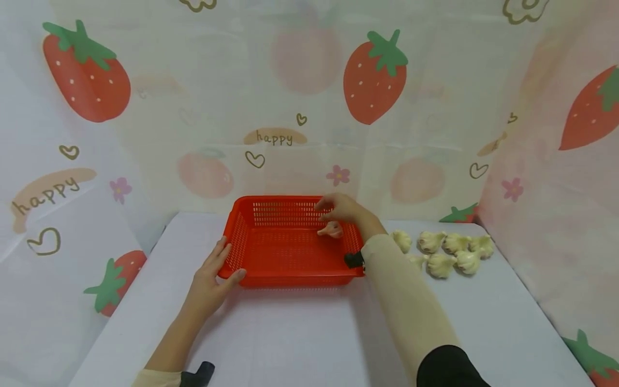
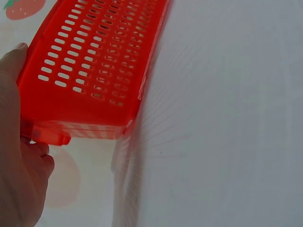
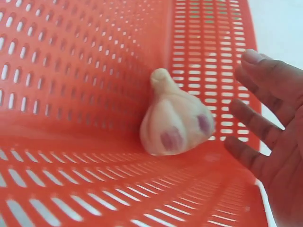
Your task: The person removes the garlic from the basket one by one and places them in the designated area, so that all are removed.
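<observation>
A red plastic basket [image 1: 285,263] with slotted walls stands on the table. My left hand [image 1: 209,287] holds its near left corner, thumb along the front rim and fingers at the left side; in the left wrist view the fingertips curl by the rim. One garlic bulb [image 3: 173,123] with purple patches lies inside, near the basket's right end. Over that end reaches my right hand [image 1: 349,211], fingers spread and loosely bent. In the right wrist view a gap shows between its fingers [image 3: 255,124] and the garlic, and it holds nothing.
Several pale garlic bulbs [image 1: 441,265] sit in a group on the white table [image 1: 300,338], right of the basket and beyond the right forearm, which partly covers some. A strawberry-printed cloth [image 1: 309,97] hangs behind and on both sides.
</observation>
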The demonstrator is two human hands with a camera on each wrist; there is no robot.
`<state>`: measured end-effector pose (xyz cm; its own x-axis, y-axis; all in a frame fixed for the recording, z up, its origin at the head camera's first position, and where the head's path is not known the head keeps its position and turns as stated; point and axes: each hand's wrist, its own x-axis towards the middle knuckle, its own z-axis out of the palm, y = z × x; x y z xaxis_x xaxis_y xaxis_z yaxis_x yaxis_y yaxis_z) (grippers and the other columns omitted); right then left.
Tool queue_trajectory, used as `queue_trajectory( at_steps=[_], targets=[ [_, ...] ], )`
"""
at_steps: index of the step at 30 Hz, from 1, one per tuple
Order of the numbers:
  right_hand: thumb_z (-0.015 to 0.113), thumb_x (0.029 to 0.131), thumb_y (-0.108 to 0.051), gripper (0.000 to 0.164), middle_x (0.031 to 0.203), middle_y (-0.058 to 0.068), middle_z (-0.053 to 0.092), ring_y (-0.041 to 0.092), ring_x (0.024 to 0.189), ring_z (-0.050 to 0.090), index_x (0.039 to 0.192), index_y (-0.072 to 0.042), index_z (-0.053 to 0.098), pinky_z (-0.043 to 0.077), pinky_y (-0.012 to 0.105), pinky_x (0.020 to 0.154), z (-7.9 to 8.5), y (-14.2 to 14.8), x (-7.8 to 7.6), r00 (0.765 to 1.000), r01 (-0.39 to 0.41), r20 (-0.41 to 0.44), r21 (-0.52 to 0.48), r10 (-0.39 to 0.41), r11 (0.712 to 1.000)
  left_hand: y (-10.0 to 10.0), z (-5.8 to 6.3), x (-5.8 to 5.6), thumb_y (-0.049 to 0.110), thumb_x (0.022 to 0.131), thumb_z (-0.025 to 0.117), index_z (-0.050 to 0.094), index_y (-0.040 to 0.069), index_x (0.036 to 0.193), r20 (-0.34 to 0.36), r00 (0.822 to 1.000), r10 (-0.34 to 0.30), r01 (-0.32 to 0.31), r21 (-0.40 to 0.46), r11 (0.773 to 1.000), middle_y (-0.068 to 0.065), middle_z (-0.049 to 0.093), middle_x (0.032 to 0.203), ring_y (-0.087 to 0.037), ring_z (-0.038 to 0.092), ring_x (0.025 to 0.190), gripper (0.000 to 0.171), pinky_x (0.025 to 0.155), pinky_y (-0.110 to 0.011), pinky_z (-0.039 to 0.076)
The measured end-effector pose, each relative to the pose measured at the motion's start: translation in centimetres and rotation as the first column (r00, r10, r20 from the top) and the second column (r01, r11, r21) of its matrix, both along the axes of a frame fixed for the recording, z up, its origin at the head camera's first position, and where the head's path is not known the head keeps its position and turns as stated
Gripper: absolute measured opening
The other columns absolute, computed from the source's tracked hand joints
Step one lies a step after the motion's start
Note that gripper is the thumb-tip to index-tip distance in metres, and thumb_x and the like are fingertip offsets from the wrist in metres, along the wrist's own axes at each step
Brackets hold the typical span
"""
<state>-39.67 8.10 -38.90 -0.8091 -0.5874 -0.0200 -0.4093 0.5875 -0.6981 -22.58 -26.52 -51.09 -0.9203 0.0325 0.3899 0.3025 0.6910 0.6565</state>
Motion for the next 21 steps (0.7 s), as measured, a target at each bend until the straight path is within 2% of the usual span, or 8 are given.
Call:
queue_trajectory(
  at_steps=[1,3,5,8,11,15,18,21],
  targets=[
    [0.068,0.098,-0.006,0.036,0.136,0.013,0.066,0.028,0.129,0.058,0.133,-0.002,0.066,0.05,0.036,0.109,-1.1,-0.4,-1.7,0.999,0.027,0.034,0.052,-0.028,0.998,0.0,0.0,0.0,0.045,0.092,0.075,0.038,0.009,0.159,-0.001,1.0,-0.001,0.001,-0.001,1.0,0.001,0.024,0.17,-0.032,0.028,0.155,0.084,0.113,-0.06,0.04],
    [0.069,0.095,-0.001,0.038,0.137,0.015,0.065,0.029,0.127,0.059,0.133,0.0,0.065,0.053,0.038,0.106,-1.6,-0.9,-2.5,0.995,0.047,0.08,0.11,-0.056,0.993,0.0,0.0,0.1,0.046,0.092,0.075,0.038,0.009,0.158,-0.003,1.0,0.001,-0.001,-0.002,1.0,0.001,0.025,0.17,-0.032,0.028,0.155,0.084,0.114,-0.059,0.04],
    [0.068,0.096,-0.002,0.04,0.139,0.015,0.064,0.027,0.121,0.061,0.136,0.0,0.063,0.055,0.04,0.101,-3.1,-0.5,-3.6,0.995,0.03,0.086,0.108,-0.04,0.994,0.0,0.0,0.1,0.045,0.092,0.075,0.038,0.009,0.158,-0.005,1.0,0.002,-0.002,-0.003,1.0,0.001,0.025,0.17,-0.031,0.028,0.155,0.084,0.114,-0.059,0.04],
    [0.066,0.098,-0.005,0.04,0.14,0.016,0.062,0.028,0.105,0.063,0.137,-0.001,0.062,0.058,0.042,0.091,-4.0,0.0,-3.8,0.996,-0.004,0.087,0.061,-0.001,0.998,0.1,0.1,0.1,0.044,0.092,0.075,0.039,0.008,0.158,-0.016,1.0,0.001,-0.001,-0.003,1.0,0.001,0.026,0.17,-0.031,0.028,0.155,0.083,0.114,-0.058,0.04],
    [0.068,0.097,-0.007,0.039,0.137,0.016,0.062,0.027,0.095,0.062,0.136,-0.003,0.063,0.059,0.039,0.082,-4.3,-0.1,-3.6,0.996,-0.008,0.085,0.075,0.001,0.997,0.2,0.2,0.0,0.043,0.092,0.075,0.04,0.007,0.157,-0.025,1.0,-0.003,0.003,-0.001,1.0,-0.001,0.027,0.169,-0.031,0.029,0.155,0.082,0.113,-0.058,0.041],
    [0.073,0.095,-0.011,0.039,0.135,0.012,0.063,0.024,0.108,0.059,0.134,-0.006,0.066,0.058,0.035,0.091,-4.6,-0.5,-3.6,0.997,0.009,0.076,0.132,-0.02,0.991,0.2,0.2,0.0,0.043,0.092,0.075,0.04,0.007,0.158,-0.021,1.0,-0.003,0.003,0.001,1.0,-0.001,0.027,0.169,-0.031,0.028,0.155,0.083,0.114,-0.058,0.04],
    [0.074,0.094,-0.01,0.04,0.135,0.014,0.064,0.025,0.114,0.057,0.133,-0.006,0.067,0.057,0.035,0.096,-4.7,-0.7,-3.6,0.996,0.004,0.09,0.135,-0.016,0.991,0.2,0.1,0.0,0.043,0.092,0.075,0.039,0.007,0.158,-0.017,1.0,-0.001,0.001,0.0,1.0,-0.001,0.026,0.17,-0.031,0.028,0.155,0.083,0.114,-0.059,0.04],
    [0.074,0.093,-0.009,0.041,0.136,0.015,0.064,0.027,0.116,0.057,0.133,-0.007,0.067,0.058,0.036,0.095,-4.7,-0.8,-3.3,0.993,0.0,0.116,0.126,-0.015,0.992,0.1,0.1,0.1,0.044,0.092,0.075,0.039,0.007,0.158,-0.015,1.0,-0.001,0.001,0.002,1.0,0.0,0.026,0.17,-0.031,0.027,0.155,0.084,0.115,-0.06,0.038]
  ],
)
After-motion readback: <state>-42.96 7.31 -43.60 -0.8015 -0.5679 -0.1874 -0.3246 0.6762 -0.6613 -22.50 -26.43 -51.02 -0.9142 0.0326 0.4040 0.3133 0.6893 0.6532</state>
